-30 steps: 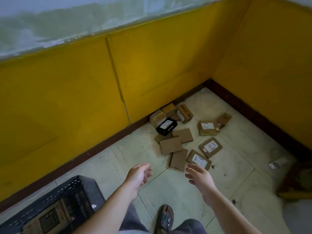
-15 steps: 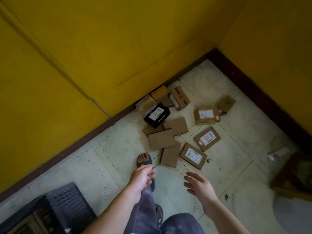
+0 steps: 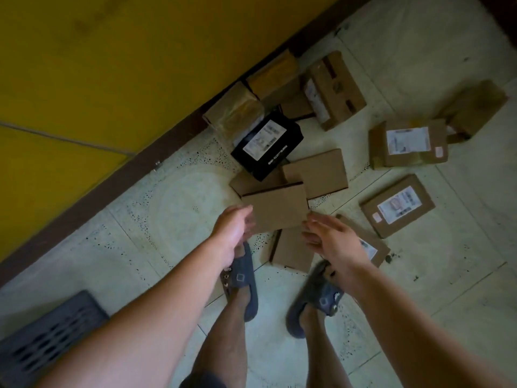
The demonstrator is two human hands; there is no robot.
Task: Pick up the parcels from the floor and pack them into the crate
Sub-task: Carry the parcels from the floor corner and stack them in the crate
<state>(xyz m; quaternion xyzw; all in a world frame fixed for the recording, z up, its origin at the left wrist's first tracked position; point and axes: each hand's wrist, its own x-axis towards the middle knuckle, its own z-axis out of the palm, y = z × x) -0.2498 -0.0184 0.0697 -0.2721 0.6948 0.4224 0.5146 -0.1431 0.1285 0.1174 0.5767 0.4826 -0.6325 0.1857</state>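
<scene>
Several cardboard parcels lie scattered on the tiled floor by the wall. A flat plain brown parcel [image 3: 277, 208] lies nearest, and both hands reach over it. My left hand [image 3: 233, 228] is at its left edge, my right hand [image 3: 328, 236] at its lower right corner, fingers extended and holding nothing. A black parcel [image 3: 267, 147] with a white label sits behind it. Labelled brown parcels [image 3: 407, 144] [image 3: 397, 208] lie to the right. The dark slotted crate [image 3: 47, 331] shows at the bottom left corner.
A yellow wall [image 3: 112, 65] with a dark baseboard [image 3: 117, 186] runs diagonally behind the parcels. My feet in dark sandals [image 3: 242, 278] stand just below the pile. More brown boxes [image 3: 333, 88] sit against the baseboard.
I have stepped and leaned closer to the pile. Both hands have moved forward and down to the nearest flat parcel. Most of the crate has slid out of view.
</scene>
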